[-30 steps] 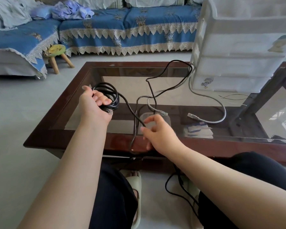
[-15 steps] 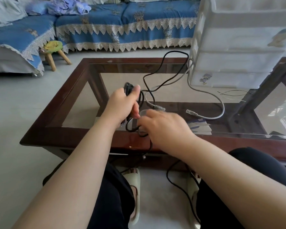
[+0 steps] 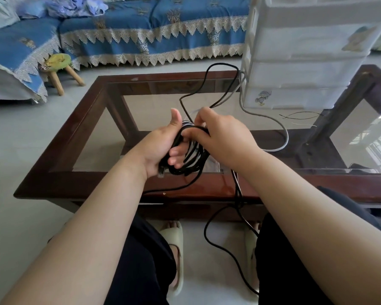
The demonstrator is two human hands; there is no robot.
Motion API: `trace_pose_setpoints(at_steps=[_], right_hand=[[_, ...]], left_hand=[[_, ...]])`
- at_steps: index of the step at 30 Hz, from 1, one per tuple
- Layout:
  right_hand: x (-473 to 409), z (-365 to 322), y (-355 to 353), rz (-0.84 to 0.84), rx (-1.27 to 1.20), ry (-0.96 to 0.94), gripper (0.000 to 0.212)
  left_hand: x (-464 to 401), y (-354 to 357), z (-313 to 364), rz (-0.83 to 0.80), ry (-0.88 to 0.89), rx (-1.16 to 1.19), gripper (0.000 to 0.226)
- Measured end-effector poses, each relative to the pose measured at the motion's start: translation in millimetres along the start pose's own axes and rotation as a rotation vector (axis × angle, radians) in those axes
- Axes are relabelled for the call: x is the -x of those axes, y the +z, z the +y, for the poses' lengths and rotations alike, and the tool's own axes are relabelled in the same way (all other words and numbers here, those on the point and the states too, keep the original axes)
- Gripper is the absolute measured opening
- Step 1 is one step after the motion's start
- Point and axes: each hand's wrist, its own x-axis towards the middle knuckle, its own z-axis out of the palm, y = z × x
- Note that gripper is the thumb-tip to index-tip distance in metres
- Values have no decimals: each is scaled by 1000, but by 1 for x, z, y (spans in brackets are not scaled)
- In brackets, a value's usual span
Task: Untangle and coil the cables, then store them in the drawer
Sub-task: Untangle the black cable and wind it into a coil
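Black cable point(image 3: 190, 155) coil gripped by left hand point(image 3: 161, 144).

Open glass tabletop point(image 3: 154, 115) left of the hands; white drawer unit point(image 3: 306, 62) and grey cable point(image 3: 271, 119) crowding the right.

Item count, head view:

- Hands: two, left hand point(image 3: 161, 146) and right hand point(image 3: 224, 137).
- Cables: two, one black cable point(image 3: 190, 155) and one grey cable point(image 3: 283, 133).
- Loose thin wires point(image 3: 299, 116): at least two on the glass; exact number cannot be told.
- Table point(image 3: 79, 137): one.
- Drawer unit point(image 3: 306, 51): one, four drawers visible.
- Stool point(image 3: 58, 62): one.
- Slippers: two, left slipper point(image 3: 174, 236) and right slipper point(image 3: 250, 241).
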Motion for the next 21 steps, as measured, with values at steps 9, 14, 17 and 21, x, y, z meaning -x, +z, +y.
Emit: trace_pose_setpoints(at_steps=[9,14,17,21], right_hand=[[-6,7,-7,-206,-145,143,57],[-5,19,-13,-334,-338,114,56],[0,20,-18,-417,-394,105,59],[6,27,-26,-514,-476,180,60]], left_hand=[[0,-17,0,-340,29,4,57],[2,-11,-3,-301,-7,-161,47],[2,-10,-5,-345,17,-162,70],[6,-17,-7,-348,67,-55,63]])
